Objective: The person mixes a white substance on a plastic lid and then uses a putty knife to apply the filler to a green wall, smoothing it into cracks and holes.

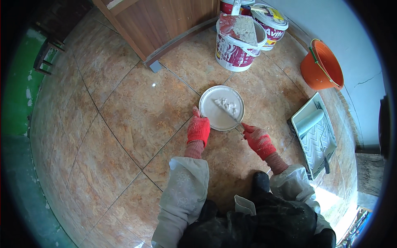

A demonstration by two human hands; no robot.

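Observation:
My left hand (199,129), in a red work glove, grips the lower left rim of a round white bucket lid (213,120). A lumpy heap of white paste (226,105) sits on the lid's upper part. My right hand (258,139), gloved the same way, is closed around the handle of a thin scraping tool, perhaps a putty knife (232,116). The tool reaches across the lid, its far end against the paste. Its full blade shape cannot be made out.
A paint-smeared bucket (235,58) with a wide, crusted spatula (238,29) across its top stands ahead, more buckets (271,22) behind it. An orange bucket (316,68) is by the right wall. Near it lie a paint tray (318,144) and roller (310,123). A wooden cabinet (161,25) stands far left.

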